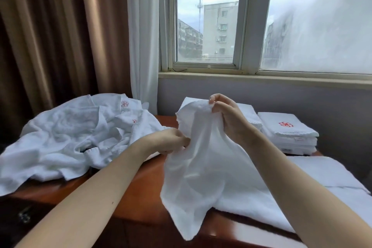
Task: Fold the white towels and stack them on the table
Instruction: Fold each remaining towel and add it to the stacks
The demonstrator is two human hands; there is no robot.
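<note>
A white towel (199,171) hangs in the air over the brown wooden table (145,183). My right hand (227,119) pinches its top edge, raised above the table. Lower and to the left, my left hand (171,141) grips the towel's left edge. The towel's bottom corner dangles near the table's front edge. A stack of folded white towels (289,135) with a red emblem on top sits at the back right. A heap of unfolded white towels (70,137) covers the table's left side.
A flat white towel (314,175) lies spread on the right part of the table under my right forearm. Another folded white pile (247,110) sits behind my right hand. A window sill and wall close off the back; brown curtains hang at the left.
</note>
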